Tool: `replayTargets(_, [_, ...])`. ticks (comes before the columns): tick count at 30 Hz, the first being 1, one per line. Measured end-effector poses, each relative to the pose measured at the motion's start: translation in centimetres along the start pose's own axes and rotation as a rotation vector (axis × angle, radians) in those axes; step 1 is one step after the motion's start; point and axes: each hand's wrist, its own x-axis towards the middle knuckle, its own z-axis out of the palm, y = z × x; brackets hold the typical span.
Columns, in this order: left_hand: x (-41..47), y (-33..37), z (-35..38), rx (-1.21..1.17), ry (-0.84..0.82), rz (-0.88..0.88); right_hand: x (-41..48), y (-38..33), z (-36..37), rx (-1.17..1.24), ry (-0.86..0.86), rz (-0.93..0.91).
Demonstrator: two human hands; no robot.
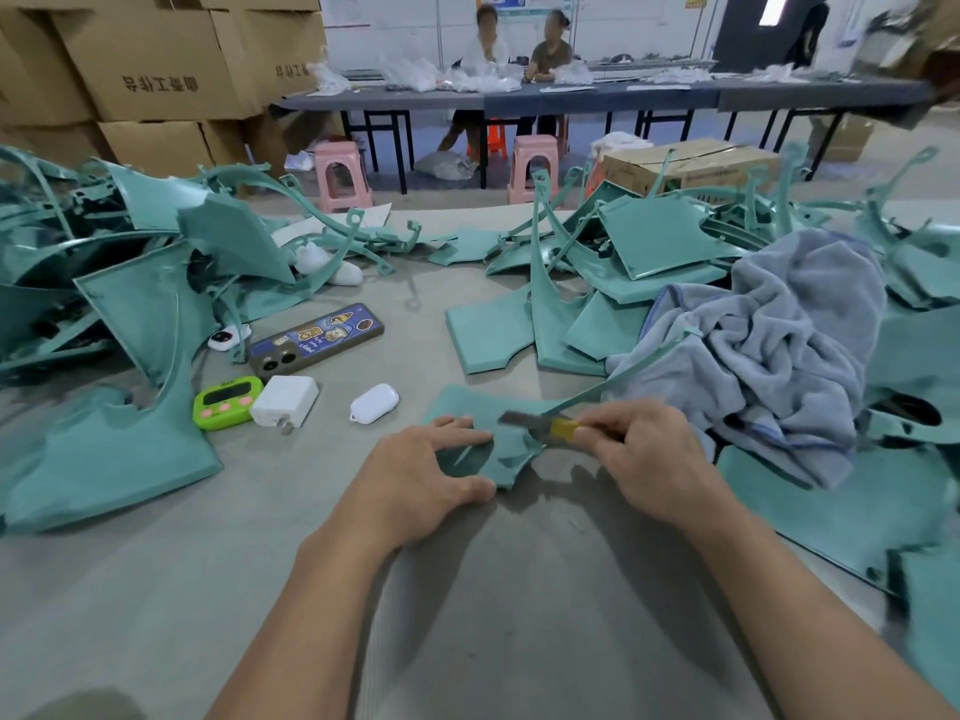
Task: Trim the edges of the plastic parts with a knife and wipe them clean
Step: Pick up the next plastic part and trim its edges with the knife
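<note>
A teal plastic part (506,452) lies on the grey table in front of me, with a thin arm running up to the right. My left hand (415,470) grips its near left edge, fingers on top and thumb at the lower edge. My right hand (649,454) holds a yellow utility knife (545,424), and its blade lies across the top of the part, pointing left. A crumpled grey-blue towel (779,345) lies to the right, just beyond my right hand.
Heaps of teal parts crowd the left (140,314), back middle (597,283) and right (841,501). A phone (317,340), green timer (227,402), white charger (284,401) and white earbud case (374,403) lie left of the part. Two people sit at a far table (597,93).
</note>
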Motion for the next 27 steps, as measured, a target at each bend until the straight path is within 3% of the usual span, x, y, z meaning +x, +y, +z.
replayTargets(5, [0.2, -0.4, 0.0, 0.005, -0.009, -0.004, -0.2, 0.2, -0.4, -0.053, 0.021, 0.028])
replayTargets(8, [0.2, -0.5, 0.1, -0.022, -0.009, 0.002, -0.4, 0.0, -0.4, 0.004, -0.049, -0.011])
replayTargets(12, [0.3, -0.7, 0.2, -0.03, -0.009, -0.003, -0.2, 0.4, -0.4, -0.019, 0.07, 0.05])
replayTargets(15, [0.4, -0.7, 0.3, -0.034, -0.006, 0.0, -0.2, 0.5, -0.5, 0.009, -0.029, 0.045])
replayTargets(19, [0.4, -0.7, 0.3, -0.045, 0.0, -0.002, -0.2, 0.6, -0.8, -0.028, 0.083, 0.073])
replayTargets(27, [0.2, -1.0, 0.4, -0.09, 0.041, -0.011, -3.7, 0.1, 0.7, 0.068, 0.013, -0.058])
